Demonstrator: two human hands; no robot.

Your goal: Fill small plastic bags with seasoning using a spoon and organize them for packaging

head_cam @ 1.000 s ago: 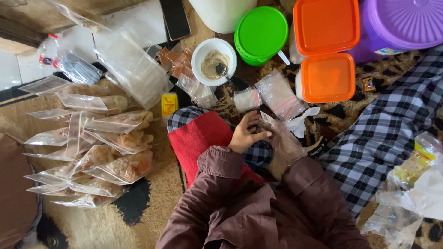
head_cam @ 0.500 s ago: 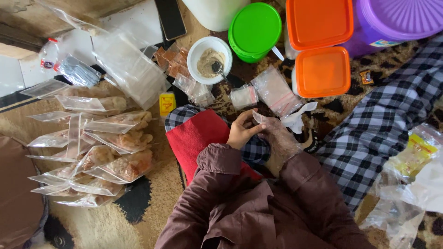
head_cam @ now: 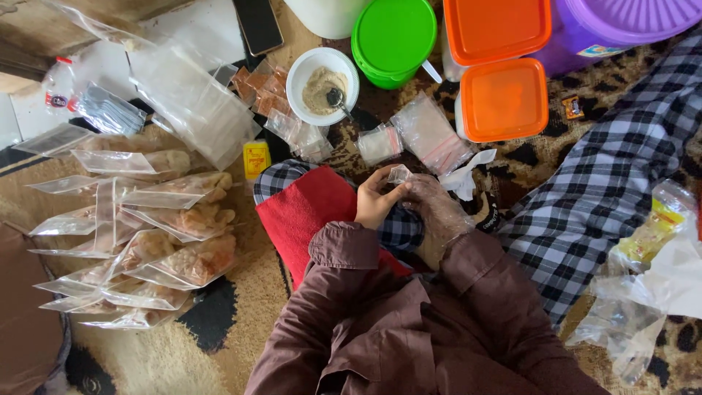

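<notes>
My left hand point(head_cam: 378, 199) and my right hand point(head_cam: 433, 202), the right in a thin clear plastic glove, meet over my lap. Together they pinch a small clear plastic bag point(head_cam: 399, 175) between the fingertips. A red cloth point(head_cam: 311, 212) lies on my checked trouser leg just left of the hands. A little beyond the hands lie a stack of small clear zip bags point(head_cam: 429, 132) and a smaller packet point(head_cam: 379, 143). A white bowl point(head_cam: 322, 85) of tan powder with a spoon point(head_cam: 336, 99) in it stands farther off.
Filled clear bags of fried snacks point(head_cam: 164, 219) are spread at the left on the rug. A green lidded tub point(head_cam: 393, 38), two orange lidded boxes point(head_cam: 503, 99) and a purple tub point(head_cam: 625, 20) stand at the top. Loose plastic wrappers point(head_cam: 658, 278) lie at the right. A phone point(head_cam: 257, 24) lies top left.
Both hands have closed together and lifted the small clear bag between the fingertips. The view has shifted slightly, so everything sits a bit higher and further left.
</notes>
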